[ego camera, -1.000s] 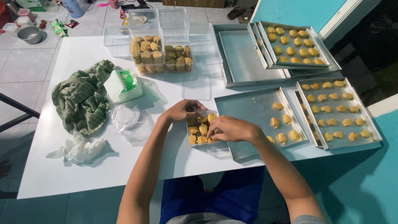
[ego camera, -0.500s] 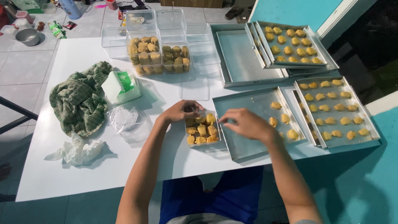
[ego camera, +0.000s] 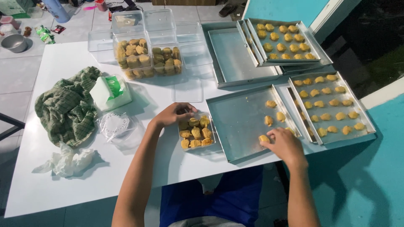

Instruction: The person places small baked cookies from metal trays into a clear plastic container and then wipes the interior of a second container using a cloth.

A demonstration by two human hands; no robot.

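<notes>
Two hands (ego camera: 174,115) at work. Metal baking trays (ego camera: 240,122) – four in view. Clear plastic containers holding cookies (ego camera: 147,59) – three. Loose cookies on nearest tray (ego camera: 270,104) – four. One green checked cloth (ego camera: 67,105), one tissue box (ego camera: 110,91).

Right hand (ego camera: 285,145) touches cookie (ego camera: 264,138); left hand (ego camera: 173,114) steadies container (ego camera: 195,133)

A single head-worn camera looks steeply down from above the near edge of the white table (ego camera: 63,176), close enough to take in both forearms, the whole tabletop, its far edge and the tiled floor (ego camera: 17,71) beyond.
</notes>
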